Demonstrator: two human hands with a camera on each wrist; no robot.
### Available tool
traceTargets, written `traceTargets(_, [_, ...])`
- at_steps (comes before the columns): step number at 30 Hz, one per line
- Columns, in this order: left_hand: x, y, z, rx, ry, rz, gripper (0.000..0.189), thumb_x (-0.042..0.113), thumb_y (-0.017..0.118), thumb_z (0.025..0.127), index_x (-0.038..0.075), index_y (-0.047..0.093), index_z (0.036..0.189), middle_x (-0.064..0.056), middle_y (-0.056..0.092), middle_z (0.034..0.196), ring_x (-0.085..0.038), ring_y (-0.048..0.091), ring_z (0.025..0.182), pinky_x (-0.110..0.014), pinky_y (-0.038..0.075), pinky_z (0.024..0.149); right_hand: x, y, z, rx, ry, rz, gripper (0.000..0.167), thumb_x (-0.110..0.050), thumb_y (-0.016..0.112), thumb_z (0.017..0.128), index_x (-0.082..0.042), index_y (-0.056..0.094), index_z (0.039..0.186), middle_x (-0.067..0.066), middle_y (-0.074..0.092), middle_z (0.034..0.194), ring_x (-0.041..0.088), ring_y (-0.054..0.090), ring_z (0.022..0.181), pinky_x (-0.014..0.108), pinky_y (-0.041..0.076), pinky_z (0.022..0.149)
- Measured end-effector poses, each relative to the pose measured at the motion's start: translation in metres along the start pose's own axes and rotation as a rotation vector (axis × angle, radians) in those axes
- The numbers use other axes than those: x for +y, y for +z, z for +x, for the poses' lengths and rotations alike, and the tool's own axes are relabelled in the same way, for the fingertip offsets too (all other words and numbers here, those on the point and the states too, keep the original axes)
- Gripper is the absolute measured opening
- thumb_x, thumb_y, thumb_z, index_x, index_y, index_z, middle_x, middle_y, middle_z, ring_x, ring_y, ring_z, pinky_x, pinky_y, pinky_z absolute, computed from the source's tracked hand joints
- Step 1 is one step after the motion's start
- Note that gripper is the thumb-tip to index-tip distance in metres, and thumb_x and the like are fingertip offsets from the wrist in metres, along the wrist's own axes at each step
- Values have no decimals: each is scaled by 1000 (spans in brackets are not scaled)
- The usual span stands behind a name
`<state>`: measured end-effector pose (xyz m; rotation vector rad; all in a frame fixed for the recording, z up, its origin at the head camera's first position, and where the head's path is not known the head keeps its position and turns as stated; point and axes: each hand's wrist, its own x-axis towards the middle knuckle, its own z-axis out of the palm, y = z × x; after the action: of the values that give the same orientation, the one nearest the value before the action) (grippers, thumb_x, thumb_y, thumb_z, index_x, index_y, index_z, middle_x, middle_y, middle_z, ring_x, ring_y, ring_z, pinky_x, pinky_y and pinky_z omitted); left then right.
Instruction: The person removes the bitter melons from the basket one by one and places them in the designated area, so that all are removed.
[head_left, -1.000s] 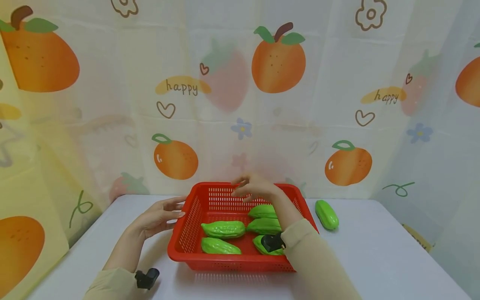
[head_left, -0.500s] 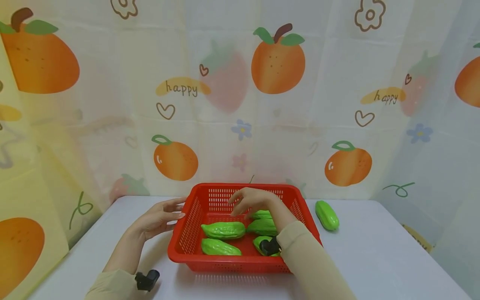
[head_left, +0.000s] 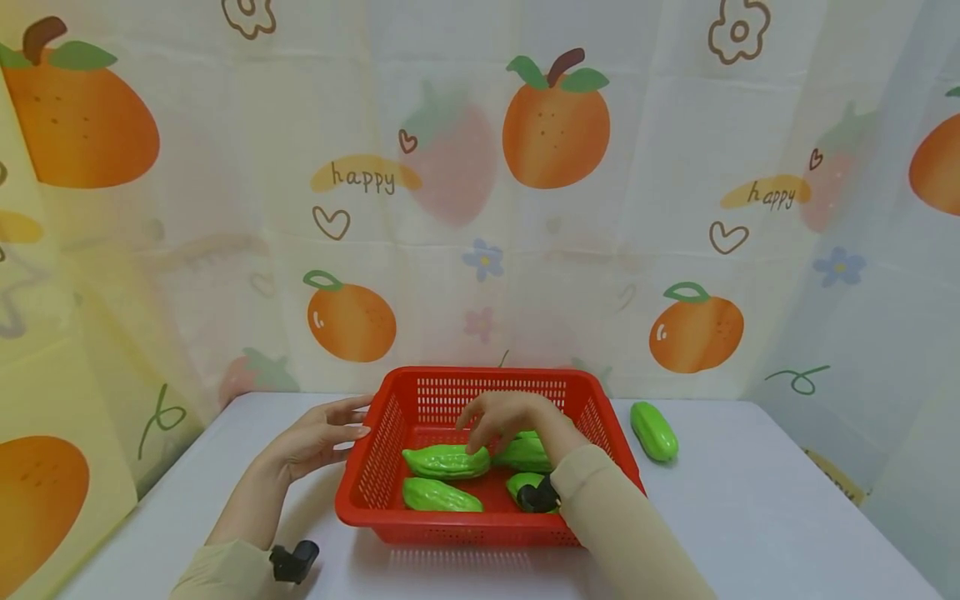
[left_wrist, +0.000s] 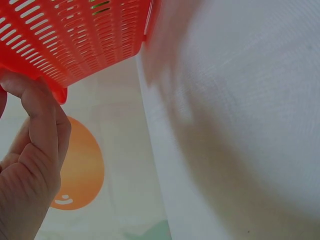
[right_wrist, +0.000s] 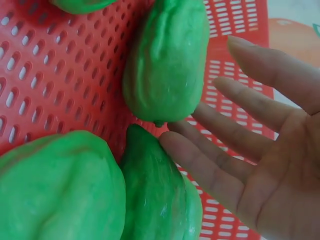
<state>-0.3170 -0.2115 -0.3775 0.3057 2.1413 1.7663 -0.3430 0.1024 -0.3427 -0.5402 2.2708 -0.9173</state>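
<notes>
A red perforated plastic basket point(head_left: 405, 518) stands on the white table with several green bitter melons in it. At its left rim, my left hand point(head_left: 322, 435) holds on with thumb and bent fingertips; the left wrist view shows the fingers hooked at the edge. Inside the basket, my right hand point(head_left: 510, 415) hangs palm down, fingers spread and slightly bent. Its fingertips overlap the right end of one bitter melon point(head_left: 442, 462). In the right wrist view the hand holds nothing, its fingers right beside a bitter melon point(right_wrist: 167, 65) and the tip of a darker one point(right_wrist: 152, 185).
Another bitter melon point(head_left: 442, 494) lies at the basket's front left, and more lie at its right, partly behind the right arm. A single green gourd point(head_left: 654, 431) rests on the table point(head_left: 750, 500) outside the basket's right side. A fruit-printed curtain point(head_left: 555, 250) hangs behind.
My right hand has come down from the height of the back rim into the basket, toward the bitter melons. The left hand and the basket keep their places.
</notes>
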Motion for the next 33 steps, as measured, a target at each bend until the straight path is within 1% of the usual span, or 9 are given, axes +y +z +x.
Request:
traceTargets(2, [0, 0, 0, -2, 1, -1, 73, 24, 64, 95, 7, 27, 155, -24, 44, 149, -16, 63, 110, -43, 56, 96, 0, 1, 1, -5, 3, -19, 50, -10, 72, 87, -5, 58, 135, 15, 59, 134, 12, 61, 80, 43, 59, 86])
traceTargets(4, [1, 1, -1, -2, 0, 0, 73, 24, 64, 95, 7, 27, 155, -23, 44, 148, -16, 63, 109, -43, 56, 96, -1, 2, 1, -17, 9, -29, 50, -9, 71, 87, -6, 58, 135, 12, 62, 129, 12, 58, 76, 38, 59, 79])
traceTargets(8, [2, 2, -1, -1, 1, 3, 73, 24, 63, 95, 7, 27, 156, -24, 43, 148, -16, 63, 109, -43, 56, 96, -1, 2, 2, -46, 29, -46, 50, -7, 71, 88, -6, 57, 136, 9, 64, 125, 13, 55, 74, 29, 54, 70])
traceTargets(11, [2, 2, -1, 4, 0, 5, 74, 25, 64, 95, 7, 26, 156, -25, 42, 150, -16, 63, 110, -43, 56, 96, 0, 1, 2, -65, 49, -52, 52, -6, 71, 87, -7, 57, 137, 10, 61, 129, 14, 57, 80, 31, 55, 75])
traceTargets(16, [2, 3, -1, 13, -8, 9, 75, 26, 64, 94, 7, 25, 156, -25, 40, 152, -16, 63, 111, -44, 55, 98, 2, 3, 4, -94, 75, -69, 54, -1, 71, 85, -10, 57, 137, 13, 56, 136, 17, 60, 97, 41, 58, 89])
traceTargets(20, [3, 4, -1, 14, -10, 6, 76, 26, 64, 94, 7, 25, 156, -26, 39, 152, -16, 63, 111, -44, 55, 98, 2, 4, 4, -103, 89, -78, 55, 2, 70, 86, -11, 57, 137, 17, 51, 143, 22, 60, 115, 44, 57, 93])
traceTargets(22, [3, 4, -1, 14, -9, 3, 75, 25, 64, 95, 7, 25, 156, -26, 39, 152, -15, 63, 110, -44, 55, 97, 3, 4, 4, -102, 95, -74, 55, 2, 70, 86, -11, 56, 138, 19, 50, 145, 25, 59, 120, 45, 56, 94])
traceTargets(26, [3, 3, -1, 12, -7, 0, 74, 24, 63, 95, 6, 25, 156, -26, 39, 152, -15, 64, 109, -43, 56, 97, 3, 5, 5, -102, 103, -50, 56, 3, 70, 86, -10, 56, 138, 20, 48, 146, 28, 60, 121, 46, 56, 95])
traceTargets(33, [1, 3, -1, 6, -5, 5, 74, 25, 64, 95, 7, 25, 156, -25, 40, 152, -15, 63, 111, -43, 55, 97, 3, 6, 5, -89, 106, -65, 52, 3, 71, 85, -10, 58, 134, 18, 53, 140, 23, 65, 108, 44, 57, 92])
